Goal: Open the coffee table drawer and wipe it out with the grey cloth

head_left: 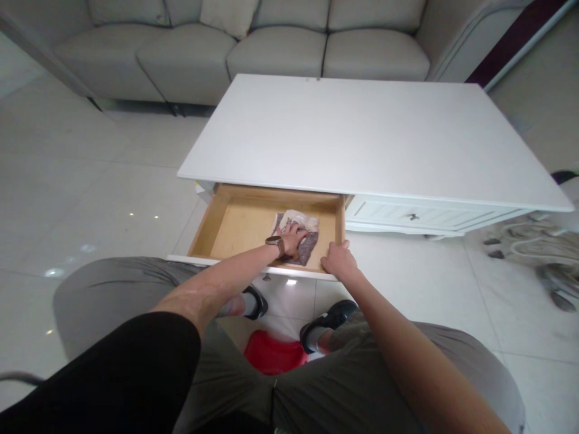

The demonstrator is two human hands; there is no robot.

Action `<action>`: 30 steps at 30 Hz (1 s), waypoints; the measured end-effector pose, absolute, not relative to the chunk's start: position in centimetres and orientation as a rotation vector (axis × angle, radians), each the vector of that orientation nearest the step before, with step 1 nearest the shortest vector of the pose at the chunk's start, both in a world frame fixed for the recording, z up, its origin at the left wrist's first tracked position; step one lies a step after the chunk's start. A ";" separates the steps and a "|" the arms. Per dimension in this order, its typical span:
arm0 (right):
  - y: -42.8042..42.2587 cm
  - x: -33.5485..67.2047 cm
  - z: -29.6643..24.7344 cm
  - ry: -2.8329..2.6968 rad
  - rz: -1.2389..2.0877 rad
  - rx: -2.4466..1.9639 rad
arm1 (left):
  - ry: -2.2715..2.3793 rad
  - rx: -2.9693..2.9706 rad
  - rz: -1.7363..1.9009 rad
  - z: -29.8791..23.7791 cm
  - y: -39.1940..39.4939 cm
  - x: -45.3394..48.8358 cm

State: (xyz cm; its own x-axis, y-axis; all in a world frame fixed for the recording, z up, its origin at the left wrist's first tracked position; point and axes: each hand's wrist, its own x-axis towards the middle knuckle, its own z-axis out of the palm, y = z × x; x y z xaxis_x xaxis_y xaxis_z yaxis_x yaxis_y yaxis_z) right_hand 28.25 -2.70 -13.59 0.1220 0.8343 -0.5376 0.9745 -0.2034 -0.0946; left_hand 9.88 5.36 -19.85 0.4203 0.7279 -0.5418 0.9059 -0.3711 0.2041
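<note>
Drawer [239, 229] held by the right hand [340, 260], clamped on its side wall; left hand [294, 239], fingers apart, lies on one cloth [310, 242] inside.
Leaning too hard, it strikes me standing by, could tip the one pulled-out drawer; beyond, one closed drawer [389, 211], one white table [362, 135], one sofa [275, 57].

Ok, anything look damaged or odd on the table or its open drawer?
Small marks at the far edge of the white tabletop stand out against the plain surface; they're too small to tell damage from dirt. Nothing odd shows in the drawer.
</note>
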 end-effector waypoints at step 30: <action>-2.4 28.0 -14.4 1.739 -0.685 2.136 | 1.658 2.131 -0.880 -19.6 7.0 -7.9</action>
State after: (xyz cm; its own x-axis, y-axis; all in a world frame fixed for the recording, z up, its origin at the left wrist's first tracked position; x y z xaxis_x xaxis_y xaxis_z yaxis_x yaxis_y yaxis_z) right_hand 27.97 -2.35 -14.39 0.1523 0.8291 -0.5379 0.9732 -0.2207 -0.0647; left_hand -7.85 7.02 -19.58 0.1460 0.7644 -0.6280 0.9484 -0.2888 -0.1310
